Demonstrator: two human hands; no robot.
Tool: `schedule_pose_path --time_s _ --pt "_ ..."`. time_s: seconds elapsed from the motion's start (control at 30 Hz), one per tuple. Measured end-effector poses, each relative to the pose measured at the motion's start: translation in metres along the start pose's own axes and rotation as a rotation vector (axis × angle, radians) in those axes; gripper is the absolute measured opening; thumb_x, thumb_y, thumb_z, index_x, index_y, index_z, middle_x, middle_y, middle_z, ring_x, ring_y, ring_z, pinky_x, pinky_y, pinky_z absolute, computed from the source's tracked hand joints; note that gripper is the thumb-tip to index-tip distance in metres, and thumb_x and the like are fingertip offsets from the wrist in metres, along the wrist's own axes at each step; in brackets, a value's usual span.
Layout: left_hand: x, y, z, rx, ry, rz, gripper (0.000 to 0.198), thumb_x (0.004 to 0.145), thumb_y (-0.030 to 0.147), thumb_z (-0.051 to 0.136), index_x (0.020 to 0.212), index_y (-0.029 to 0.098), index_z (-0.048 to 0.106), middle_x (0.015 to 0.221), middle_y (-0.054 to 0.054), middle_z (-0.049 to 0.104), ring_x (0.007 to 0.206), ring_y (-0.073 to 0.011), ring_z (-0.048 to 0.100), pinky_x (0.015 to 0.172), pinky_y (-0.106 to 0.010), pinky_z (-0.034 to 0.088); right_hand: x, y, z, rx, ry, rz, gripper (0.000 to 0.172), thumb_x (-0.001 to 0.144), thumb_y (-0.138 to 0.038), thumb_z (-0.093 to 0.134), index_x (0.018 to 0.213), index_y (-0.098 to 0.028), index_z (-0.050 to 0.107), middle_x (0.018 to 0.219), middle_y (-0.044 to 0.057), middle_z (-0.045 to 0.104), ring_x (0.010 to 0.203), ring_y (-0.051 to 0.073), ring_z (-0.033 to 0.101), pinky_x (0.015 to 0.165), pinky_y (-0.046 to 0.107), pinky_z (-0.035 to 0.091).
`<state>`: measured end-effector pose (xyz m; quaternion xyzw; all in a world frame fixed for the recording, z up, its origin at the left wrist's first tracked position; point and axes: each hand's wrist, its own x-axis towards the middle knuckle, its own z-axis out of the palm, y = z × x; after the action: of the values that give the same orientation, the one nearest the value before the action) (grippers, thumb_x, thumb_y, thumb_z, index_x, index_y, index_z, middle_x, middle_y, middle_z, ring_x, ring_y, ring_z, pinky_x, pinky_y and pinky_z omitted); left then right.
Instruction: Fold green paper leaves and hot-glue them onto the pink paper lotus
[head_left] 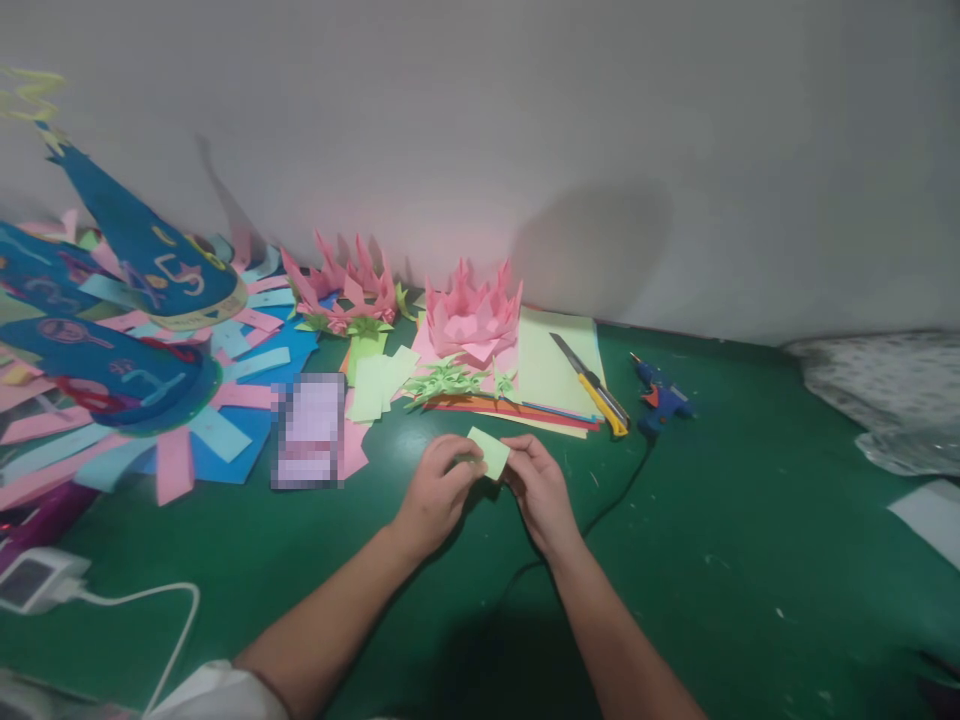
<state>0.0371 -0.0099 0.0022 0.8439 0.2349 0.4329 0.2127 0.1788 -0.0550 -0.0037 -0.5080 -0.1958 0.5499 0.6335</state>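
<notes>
A small light-green piece of paper (489,453) is held between both hands above the green table. My left hand (439,492) pinches its left edge with thumb and fingers. On the opposite side, my right hand (541,492) grips the right edge; some of its fingertips are hidden behind the paper. Just beyond the hands lie green folded paper leaves (448,383). Behind them stands a pink paper lotus flower (472,312) on a stack of coloured paper (559,365). More light-green paper strips (367,388) lie to the left.
A yellow utility knife (600,395) with its blade out rests on the paper stack's right side. Right of it lies a blue glue gun (660,395), its cord running toward me. Blue cone hats (142,225), another pink paper flower (349,290) and a blurred-out phone-like object (309,430) occupy the left.
</notes>
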Motion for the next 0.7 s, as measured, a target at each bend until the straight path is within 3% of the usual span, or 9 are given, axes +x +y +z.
schedule_pose_path --time_s 0.17,0.3,0.43,0.57,0.7 --pt "-0.002 0.001 0.002 -0.063 0.018 -0.106 0.015 0.081 0.007 0.049 0.086 0.019 0.056 0.093 -0.006 0.058 0.089 -0.0165 0.052 0.080 -0.032 0.043 -0.002 -0.001 0.002 -0.011 0.032 -0.049 0.009 0.070 -0.026 0.064 0.075 -0.020 0.058 0.053 -0.006 0.054 0.050 0.009 0.048 0.052 0.021 0.037" --pt "-0.003 0.000 0.006 -0.334 0.102 -0.439 0.007 0.083 0.017 0.050 0.079 0.019 0.055 0.088 -0.004 0.060 0.085 -0.0152 0.056 0.079 -0.030 0.043 -0.002 -0.005 -0.002 -0.078 -0.024 -0.105 0.014 0.075 -0.031 0.060 0.085 -0.021 0.061 0.064 -0.002 0.058 0.060 0.011 0.052 0.059 0.024 0.041" --pt "-0.003 0.000 0.010 -0.619 0.161 -0.715 0.012 0.080 0.027 0.056 0.074 0.017 0.055 0.088 -0.005 0.059 0.084 -0.0152 0.056 0.077 -0.028 0.043 -0.002 -0.005 -0.003 -0.231 -0.034 -0.176 0.019 0.074 -0.035 0.064 0.087 -0.022 0.063 0.074 -0.001 0.058 0.067 0.012 0.052 0.065 0.025 0.041" --pt "-0.003 0.000 0.011 -0.710 0.196 -0.842 0.018 0.075 0.033 0.062 0.072 0.016 0.055 0.091 -0.004 0.056 0.086 -0.0152 0.055 0.079 -0.027 0.043 -0.002 -0.003 -0.003 -0.271 -0.021 -0.177 0.017 0.074 -0.036 0.064 0.083 -0.022 0.062 0.076 -0.001 0.058 0.067 0.012 0.050 0.065 0.025 0.041" --pt "-0.002 0.002 0.010 -0.734 0.205 -0.883 0.021 0.071 0.035 0.065 0.070 0.016 0.055 0.090 -0.003 0.055 0.084 -0.0147 0.054 0.079 -0.028 0.042 -0.001 -0.003 -0.004 -0.259 -0.004 -0.179 0.016 0.072 -0.036 0.066 0.077 -0.021 0.060 0.075 -0.002 0.058 0.067 0.012 0.049 0.065 0.025 0.040"
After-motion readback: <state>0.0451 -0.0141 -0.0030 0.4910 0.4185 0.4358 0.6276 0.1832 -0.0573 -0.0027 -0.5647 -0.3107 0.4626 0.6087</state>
